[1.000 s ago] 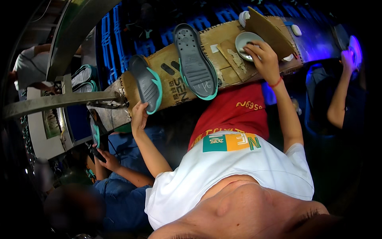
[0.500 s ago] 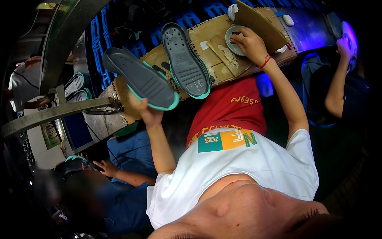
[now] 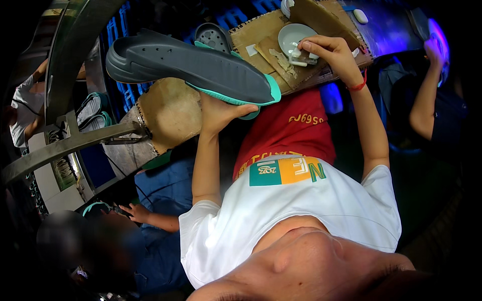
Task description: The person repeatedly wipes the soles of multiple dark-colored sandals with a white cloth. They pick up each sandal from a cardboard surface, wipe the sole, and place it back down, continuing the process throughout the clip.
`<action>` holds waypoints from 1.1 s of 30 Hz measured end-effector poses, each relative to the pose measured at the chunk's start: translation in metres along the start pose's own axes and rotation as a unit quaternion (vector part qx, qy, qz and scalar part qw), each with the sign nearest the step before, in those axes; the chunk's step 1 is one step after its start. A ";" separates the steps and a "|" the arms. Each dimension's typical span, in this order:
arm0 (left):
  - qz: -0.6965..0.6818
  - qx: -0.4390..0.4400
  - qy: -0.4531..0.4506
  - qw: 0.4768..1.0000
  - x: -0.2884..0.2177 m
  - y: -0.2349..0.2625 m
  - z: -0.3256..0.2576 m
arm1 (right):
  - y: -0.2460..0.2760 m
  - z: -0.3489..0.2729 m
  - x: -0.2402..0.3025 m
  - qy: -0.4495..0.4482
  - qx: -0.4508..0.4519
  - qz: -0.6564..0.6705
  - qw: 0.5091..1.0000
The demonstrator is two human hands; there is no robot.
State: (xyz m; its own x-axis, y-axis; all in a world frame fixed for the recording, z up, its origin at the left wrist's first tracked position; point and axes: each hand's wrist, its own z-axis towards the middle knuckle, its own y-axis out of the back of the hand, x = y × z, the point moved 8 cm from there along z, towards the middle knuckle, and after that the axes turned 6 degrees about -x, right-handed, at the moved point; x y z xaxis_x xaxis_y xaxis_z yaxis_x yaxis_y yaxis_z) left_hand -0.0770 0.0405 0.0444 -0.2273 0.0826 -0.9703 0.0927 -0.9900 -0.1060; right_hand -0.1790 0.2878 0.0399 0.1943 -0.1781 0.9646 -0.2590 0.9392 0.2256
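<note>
Cardboard covered the table [image 3: 261,35]; the left hand [image 3: 221,113] gripped a grey shoe sole [image 3: 191,67] raised underside-up, while right-hand fingers [image 3: 314,45] pinched a brush [image 3: 301,56] at the white dish [image 3: 291,35].

The left hand [image 3: 221,113] grips a dark grey shoe sole with a teal rim [image 3: 191,65] from below, its fingers [image 3: 246,108] curled under the sole's edge and the sole held raised, sole-side up. The right hand [image 3: 331,50] pinches a small brush [image 3: 301,56] at a white dish [image 3: 293,36] on the cardboard-covered worktop [image 3: 251,37]. Beyond the left fingers, a second sole [image 3: 213,36] lies on the cardboard.
</note>
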 end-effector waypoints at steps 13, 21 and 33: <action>0.066 0.053 -0.036 0.996 -0.010 -0.019 0.000 | -0.050 -0.045 0.084 0.346 -0.029 -0.186 0.919; 0.126 0.070 -0.038 0.989 -0.013 -0.021 -0.007 | -0.058 -0.052 0.088 0.388 0.034 -0.240 0.889; 0.462 0.136 -0.218 0.849 -0.008 -0.036 -0.019 | -0.046 -0.044 0.042 0.125 0.086 -0.049 0.987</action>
State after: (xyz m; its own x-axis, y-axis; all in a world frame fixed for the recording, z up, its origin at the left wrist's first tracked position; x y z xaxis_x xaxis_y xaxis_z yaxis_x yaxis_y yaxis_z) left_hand -0.0598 0.0777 0.0520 -0.5223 -0.7346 -0.4330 0.2126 -0.6040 0.7681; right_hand -0.1172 0.2498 0.0635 0.4478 -0.1673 0.8784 -0.3805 0.8533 0.3565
